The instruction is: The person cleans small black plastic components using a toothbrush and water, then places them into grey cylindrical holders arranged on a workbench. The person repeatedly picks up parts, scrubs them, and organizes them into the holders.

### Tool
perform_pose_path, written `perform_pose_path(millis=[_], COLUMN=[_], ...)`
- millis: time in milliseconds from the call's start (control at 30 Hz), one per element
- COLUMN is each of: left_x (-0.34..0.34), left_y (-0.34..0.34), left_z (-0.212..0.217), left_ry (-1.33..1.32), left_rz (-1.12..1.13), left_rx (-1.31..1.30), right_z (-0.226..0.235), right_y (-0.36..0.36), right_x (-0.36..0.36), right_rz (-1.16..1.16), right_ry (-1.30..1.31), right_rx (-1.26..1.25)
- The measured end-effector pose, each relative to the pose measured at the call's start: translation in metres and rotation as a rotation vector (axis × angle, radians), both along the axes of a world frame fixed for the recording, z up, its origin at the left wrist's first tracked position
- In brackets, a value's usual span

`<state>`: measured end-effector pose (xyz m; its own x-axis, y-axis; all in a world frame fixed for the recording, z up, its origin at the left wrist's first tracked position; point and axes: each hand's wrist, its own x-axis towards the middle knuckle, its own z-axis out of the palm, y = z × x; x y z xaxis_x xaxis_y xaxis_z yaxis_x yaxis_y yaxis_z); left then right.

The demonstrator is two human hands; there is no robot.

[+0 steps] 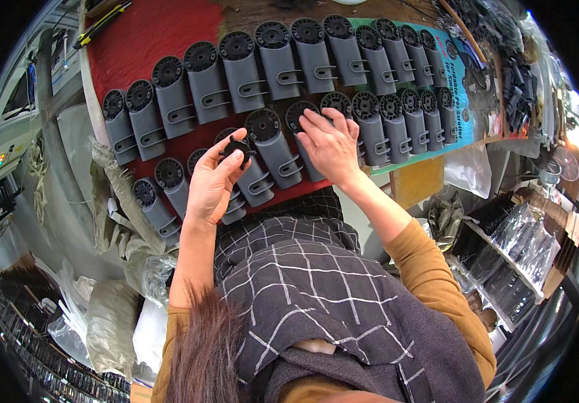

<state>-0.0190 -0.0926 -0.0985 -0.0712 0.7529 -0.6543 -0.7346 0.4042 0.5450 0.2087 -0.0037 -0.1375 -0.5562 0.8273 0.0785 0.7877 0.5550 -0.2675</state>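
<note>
Two rows of grey plastic housings (241,80) stand on the table, each with a round black slotted end and a looped clip on its side. Between thumb and fingers my left hand (217,176) pinches a small round black plastic part (235,149), held above the near row. My right hand (329,144) rests over a near-row housing (307,151), fingertips on its black round end. Those fingers are bent, and whether a small piece lies under them is hidden. Left of it stands another housing (277,151), and several more are partly covered by my left hand.
A red cloth (168,30) and a blue-green printed sheet (462,127) cover the table. A yellow-black cutter knife (101,25) lies at the far left corner. Clear plastic bags (467,168) hang off the right edge. Wrapped goods (514,248) are stacked at the right.
</note>
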Motion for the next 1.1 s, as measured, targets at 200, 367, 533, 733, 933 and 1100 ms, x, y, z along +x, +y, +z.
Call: perform_pose_path(millis=[200,367,533,733,933,1100], left_x=[0.007,0.030,0.038,0.039,0.042,0.042], left_y=[0.009,0.025,0.034,0.039,0.046,0.050], left_z=[0.004,0.003,0.002,0.003,0.001,-0.003], left_ry=[0.006,0.037,0.061,0.091,0.151,0.132], left_rz=[-0.080,-0.194,-0.299,-0.257,-0.256,-0.268], left_rx=[0.001,-0.027,-0.038,-0.032,-0.052,-0.046], right_z=[0.015,0.043,0.045,0.021,-0.002,-0.001], right_y=[-0.001,-0.012,-0.003,0.024,0.031,0.017], right_x=[-0.008,-0.029,-0.008,0.026,0.016,0.027], right_rz=[-0.014,-0.241,-0.413,-0.553,-0.359,-0.262], right_ry=[0.027,0.617,0.704,0.214,0.103,0.035], right_rx=[-0.038,-0.765,-0.835,-0.103,0.056,0.107])
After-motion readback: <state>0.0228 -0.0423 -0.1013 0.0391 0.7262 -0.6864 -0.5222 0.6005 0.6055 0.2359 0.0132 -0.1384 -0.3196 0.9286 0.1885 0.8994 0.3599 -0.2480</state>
